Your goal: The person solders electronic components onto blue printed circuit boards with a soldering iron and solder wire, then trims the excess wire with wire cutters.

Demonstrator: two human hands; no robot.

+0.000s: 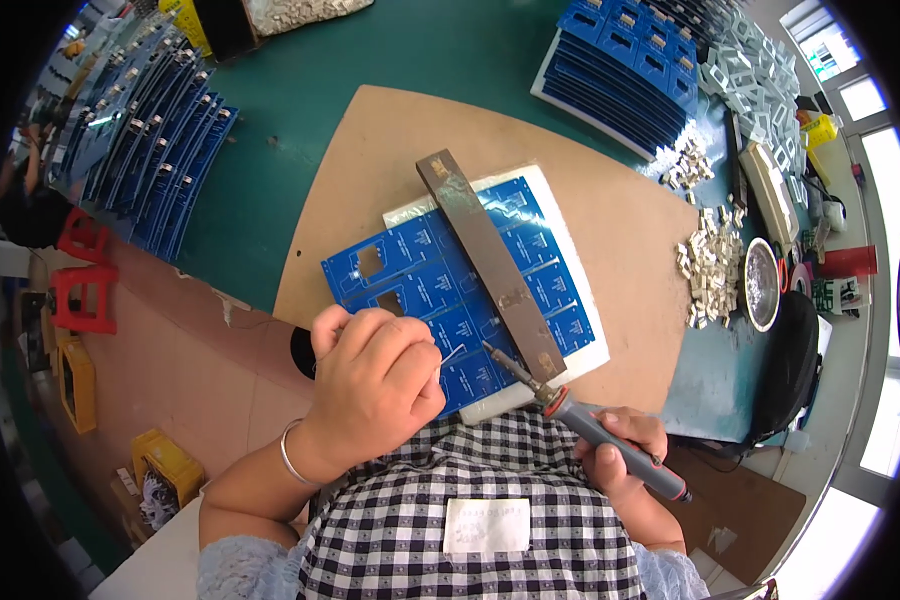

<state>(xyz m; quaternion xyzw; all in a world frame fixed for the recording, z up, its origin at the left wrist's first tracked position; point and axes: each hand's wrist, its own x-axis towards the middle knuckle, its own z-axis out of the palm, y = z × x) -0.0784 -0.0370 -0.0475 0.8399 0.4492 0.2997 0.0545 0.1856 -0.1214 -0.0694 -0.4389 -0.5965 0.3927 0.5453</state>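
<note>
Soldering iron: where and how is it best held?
Probably by its grey handle, from the lower right, where the right hand holds it: the handle is long and thick, while the slim metal tip points up-left toward the blue board.

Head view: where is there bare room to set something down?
Bare: the tan flat board between the white flat pad and small silvery metal parts; the green tabletop between that tan board and the row of blue circuit boards at left. Crowded: the right, around stacked blue boards and a round metal bowl.
</note>
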